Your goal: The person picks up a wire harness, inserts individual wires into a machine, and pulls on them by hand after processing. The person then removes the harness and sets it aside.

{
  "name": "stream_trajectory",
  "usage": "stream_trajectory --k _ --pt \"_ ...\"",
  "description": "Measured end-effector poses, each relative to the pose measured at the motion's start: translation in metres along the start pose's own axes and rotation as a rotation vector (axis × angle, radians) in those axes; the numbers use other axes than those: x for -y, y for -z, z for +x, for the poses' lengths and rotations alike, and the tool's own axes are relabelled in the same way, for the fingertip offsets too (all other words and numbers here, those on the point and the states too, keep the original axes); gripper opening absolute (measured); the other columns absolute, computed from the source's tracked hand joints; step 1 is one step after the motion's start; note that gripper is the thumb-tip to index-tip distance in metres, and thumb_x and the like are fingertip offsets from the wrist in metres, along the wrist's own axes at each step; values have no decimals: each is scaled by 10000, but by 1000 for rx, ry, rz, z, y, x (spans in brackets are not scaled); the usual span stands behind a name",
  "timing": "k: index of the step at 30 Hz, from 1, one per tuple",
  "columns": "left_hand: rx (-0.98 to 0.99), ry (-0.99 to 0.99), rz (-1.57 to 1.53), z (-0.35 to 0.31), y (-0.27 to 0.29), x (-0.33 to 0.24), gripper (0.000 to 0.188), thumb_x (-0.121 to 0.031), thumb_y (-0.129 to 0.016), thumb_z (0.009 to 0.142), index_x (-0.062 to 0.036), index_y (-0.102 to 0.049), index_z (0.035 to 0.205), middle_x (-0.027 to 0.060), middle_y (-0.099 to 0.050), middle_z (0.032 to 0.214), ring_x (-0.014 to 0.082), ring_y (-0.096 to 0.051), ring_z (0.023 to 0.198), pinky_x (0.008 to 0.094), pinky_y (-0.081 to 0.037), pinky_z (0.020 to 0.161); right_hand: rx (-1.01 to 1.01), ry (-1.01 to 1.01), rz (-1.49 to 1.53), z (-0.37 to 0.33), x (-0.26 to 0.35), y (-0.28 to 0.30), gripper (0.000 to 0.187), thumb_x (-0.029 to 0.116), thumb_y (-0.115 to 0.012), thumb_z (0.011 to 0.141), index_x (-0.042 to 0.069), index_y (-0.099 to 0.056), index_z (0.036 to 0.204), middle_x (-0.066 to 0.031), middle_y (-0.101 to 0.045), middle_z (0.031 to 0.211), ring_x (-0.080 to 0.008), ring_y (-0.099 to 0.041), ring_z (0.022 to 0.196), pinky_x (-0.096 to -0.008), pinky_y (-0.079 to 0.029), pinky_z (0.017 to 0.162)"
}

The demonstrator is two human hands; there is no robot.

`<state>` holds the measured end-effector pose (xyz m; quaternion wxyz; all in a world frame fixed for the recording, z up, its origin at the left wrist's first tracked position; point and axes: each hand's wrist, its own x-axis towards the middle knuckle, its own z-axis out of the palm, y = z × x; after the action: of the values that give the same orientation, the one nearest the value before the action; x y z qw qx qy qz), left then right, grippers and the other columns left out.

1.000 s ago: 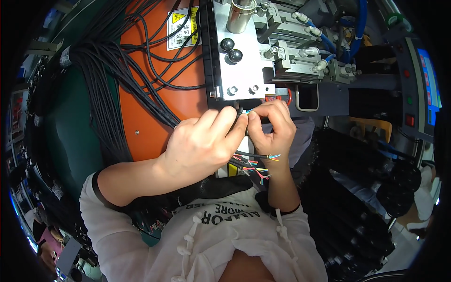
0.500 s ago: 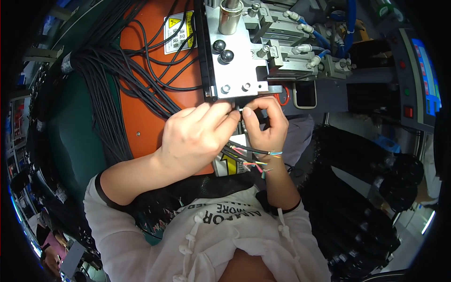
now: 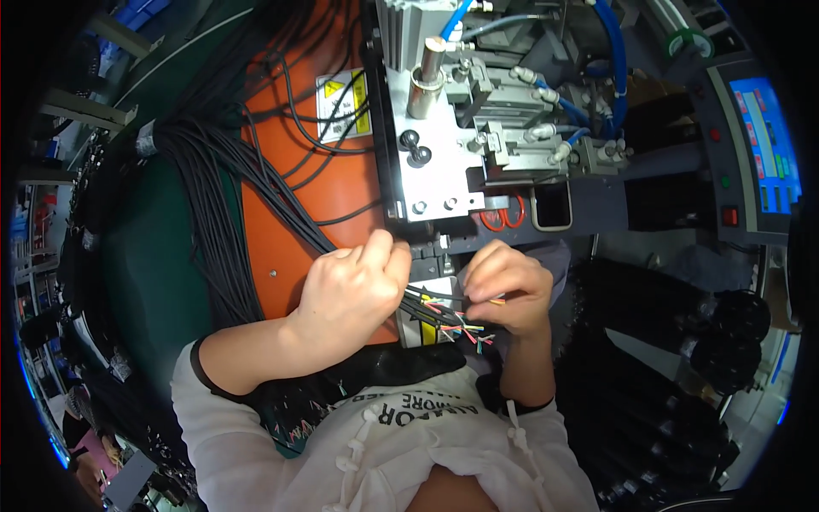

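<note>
My left hand is closed around several black cables, whose stripped ends fan out to its right in red, yellow, green and white wires. My right hand, just right of those ends, has its fingers bent together at one black cable, and orange wire tips show at its thumb. Its fingertips are slightly blurred. Both hands are below the front edge of a machine's metal block; a small metal fixture lies between them.
A thick bundle of black cables runs over the orange surface at left. Red-handled scissors and a phone-like dark rectangle lie right of the block. Farther right are a control screen and hanging black cable bundles.
Both hands have drawn back from the block's front edge toward me. My right hand has moved apart from my left and come to the cable ends. The view has shifted too.
</note>
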<state>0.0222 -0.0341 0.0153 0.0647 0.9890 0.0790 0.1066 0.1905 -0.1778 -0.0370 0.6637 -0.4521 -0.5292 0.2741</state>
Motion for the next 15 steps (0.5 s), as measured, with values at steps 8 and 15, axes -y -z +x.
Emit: stream_trajectory --k 8,15 --pt "-348 -192 -345 15 12 -5 210 -68 -686 782 1 -668 979 75 -640 879 175 -604 607 286 -475 515 -287 -77 141 -6 3 -8 202 -69 -757 700 -12 -663 870 -108 -654 882 -184 -614 801 -276 -486 684" --pt "-349 -165 -460 11 0 -2 202 -102 -726 765 10 -663 920 73 -609 746 192 -602 595 290 -466 500 -536 -217 129 11 25 -50 189 -75 -745 721 -20 -654 878 -126 -653 877 -196 -622 799 -269 -496 714"
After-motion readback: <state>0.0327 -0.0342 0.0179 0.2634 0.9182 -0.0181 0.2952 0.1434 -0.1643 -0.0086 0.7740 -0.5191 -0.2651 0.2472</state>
